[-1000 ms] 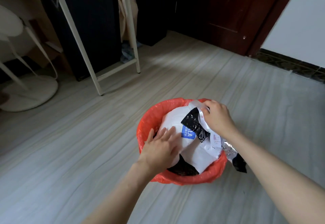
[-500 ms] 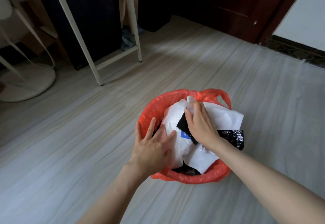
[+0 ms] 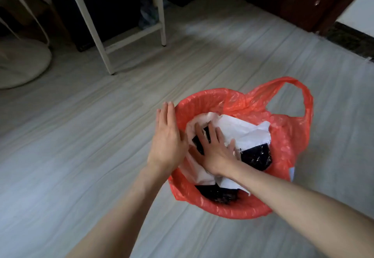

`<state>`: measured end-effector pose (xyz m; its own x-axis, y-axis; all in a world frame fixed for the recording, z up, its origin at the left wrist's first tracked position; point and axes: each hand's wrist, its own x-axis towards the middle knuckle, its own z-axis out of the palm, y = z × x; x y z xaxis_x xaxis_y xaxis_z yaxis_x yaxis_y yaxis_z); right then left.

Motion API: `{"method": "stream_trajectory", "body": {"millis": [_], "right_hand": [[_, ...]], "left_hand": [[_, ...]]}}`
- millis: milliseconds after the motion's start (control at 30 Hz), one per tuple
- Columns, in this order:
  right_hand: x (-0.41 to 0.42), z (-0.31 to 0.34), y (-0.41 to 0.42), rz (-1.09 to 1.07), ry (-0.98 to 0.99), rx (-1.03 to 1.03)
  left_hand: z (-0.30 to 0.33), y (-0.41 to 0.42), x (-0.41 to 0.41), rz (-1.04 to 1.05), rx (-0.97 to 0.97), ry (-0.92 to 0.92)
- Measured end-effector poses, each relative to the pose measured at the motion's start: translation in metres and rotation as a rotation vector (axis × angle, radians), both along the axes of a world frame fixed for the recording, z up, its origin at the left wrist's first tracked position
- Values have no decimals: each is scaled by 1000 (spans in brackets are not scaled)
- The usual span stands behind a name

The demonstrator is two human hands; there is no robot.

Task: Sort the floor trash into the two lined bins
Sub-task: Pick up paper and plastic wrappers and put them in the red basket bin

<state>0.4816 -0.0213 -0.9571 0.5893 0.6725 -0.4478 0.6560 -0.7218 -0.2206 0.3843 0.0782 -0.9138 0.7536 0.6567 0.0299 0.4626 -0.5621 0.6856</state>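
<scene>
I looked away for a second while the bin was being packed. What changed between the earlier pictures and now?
The right hand let go of the wrapper strip and now presses flat on the white and black packaging. The left hand slid off it to the bin's left rim. The red-lined bin stayed put.

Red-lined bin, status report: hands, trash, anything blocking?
Right hand open, pressing flat on trash in red-lined bin. Left hand open, at bin's left rim. Nothing in the way.
</scene>
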Motion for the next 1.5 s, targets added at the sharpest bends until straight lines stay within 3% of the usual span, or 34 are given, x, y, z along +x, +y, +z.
{"method": "stream_trajectory", "body": {"millis": [200,400,633,767,867,967,1100,1233,1300,1433,1500], "right_hand": [[0,-32,8,8,20,-38],[-10,-65,7,31,-65,-35],[-11,-80,9,53,-29,-45],[-9,-63,11,57,0,-85],[-8,-41,-1,175,-35,-169],[-5,-9,-19,295,-150,-107],[3,35,-20,232,-208,-49],[17,59,-27,148,-202,-350],[13,63,-32,136,-167,-404],[6,52,-24,70,-302,-18],[5,40,-17,130,-395,76]], "left_hand": [[1,2,2,38,-90,-88],[-5,2,3,46,-129,-106],[-12,3,2,76,-159,-92],[-13,4,4,68,-152,-70],[-12,3,3,75,-157,-55],[-8,2,1,47,-166,-69],[-6,3,-3,46,-181,-106],[-12,5,-8,60,-182,-86],[-12,2,-8,58,-194,-78],[-4,1,-4,70,-199,-83],[-5,2,-3,92,-189,-97]]}}
